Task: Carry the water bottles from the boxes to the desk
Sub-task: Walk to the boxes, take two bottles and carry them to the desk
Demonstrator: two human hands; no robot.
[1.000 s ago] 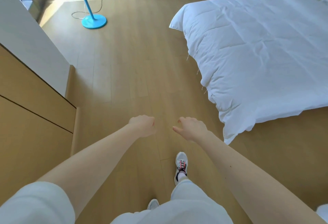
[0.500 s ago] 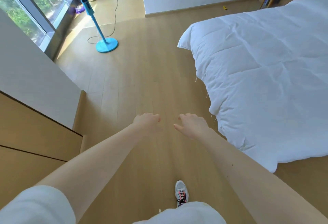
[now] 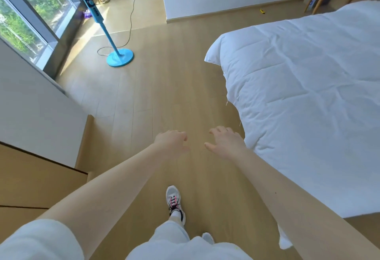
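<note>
Head view: no water bottles, boxes or desk show, so the task's things lie somewhere outside the frame and both hands are empty. Since a second ago the look has lifted and the person has stepped forward alongside the bed (image 3: 308,95). More of the floor (image 3: 164,95) left of the bed now shows, along with the window (image 3: 30,12) beyond the blue fan (image 3: 119,57). I judge this a walking leg with nothing carried, most likely heading for the boxes.

The left hand (image 3: 171,142) and right hand (image 3: 225,142) hang side by side just left of the bed's near edge, apart from each other and touching nothing. The left hand's fingers are loosely curled. The right hand's have loosened from a soft curl and are now spread and relaxed. A white shoe (image 3: 174,202) steps below the hands, and a wooden cabinet (image 3: 30,177) stands well left of the bed.
</note>
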